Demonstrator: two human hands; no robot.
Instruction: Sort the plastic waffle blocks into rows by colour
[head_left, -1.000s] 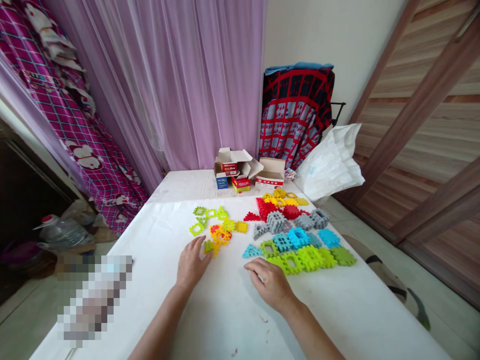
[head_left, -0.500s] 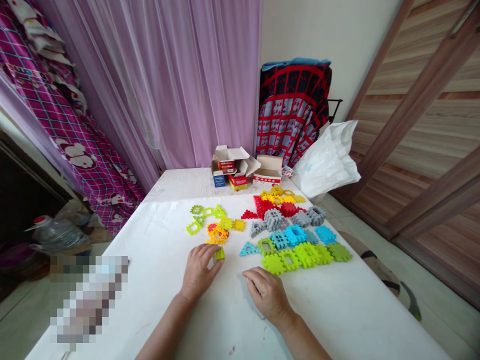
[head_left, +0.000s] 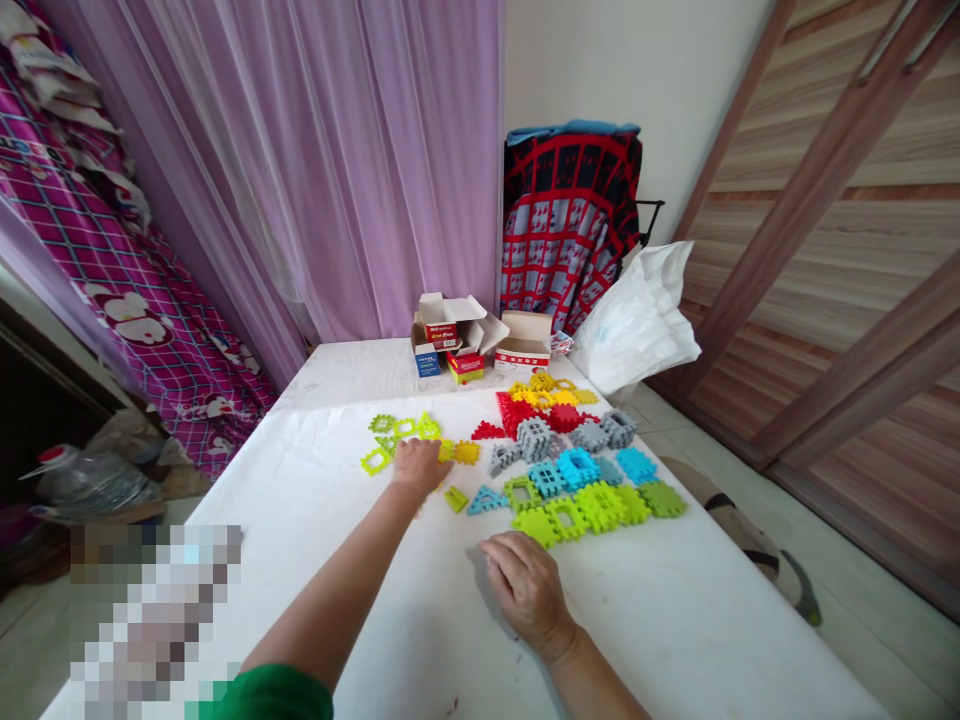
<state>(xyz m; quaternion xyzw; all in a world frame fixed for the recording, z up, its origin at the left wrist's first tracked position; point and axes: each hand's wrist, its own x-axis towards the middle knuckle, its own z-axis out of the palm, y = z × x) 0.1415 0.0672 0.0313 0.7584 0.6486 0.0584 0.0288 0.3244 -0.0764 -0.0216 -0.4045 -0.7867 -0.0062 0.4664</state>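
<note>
My left hand (head_left: 420,465) reaches forward and lies over a cluster of yellow and orange toy pieces (head_left: 466,452), its fingers curled down onto them. A small lime piece (head_left: 455,498) lies loose on the white table (head_left: 337,520) just behind that hand. Beside it is a blue triangle piece (head_left: 486,500). My right hand (head_left: 525,590) rests nearer to me, fingers curled under, with nothing visible in it. Ahead of it is a row of lime green pieces (head_left: 592,508).
Blue (head_left: 570,470), grey (head_left: 555,438), red (head_left: 525,412) and yellow (head_left: 544,388) pieces lie in groups behind the green row. Open small boxes (head_left: 465,340) stand at the far edge, a white bag (head_left: 637,320) to their right, and a plastic bottle (head_left: 82,480) on the floor at left.
My left hand set the small lime piece down on the table and stretched forward onto the yellow and orange cluster. My right hand has stayed in place.
</note>
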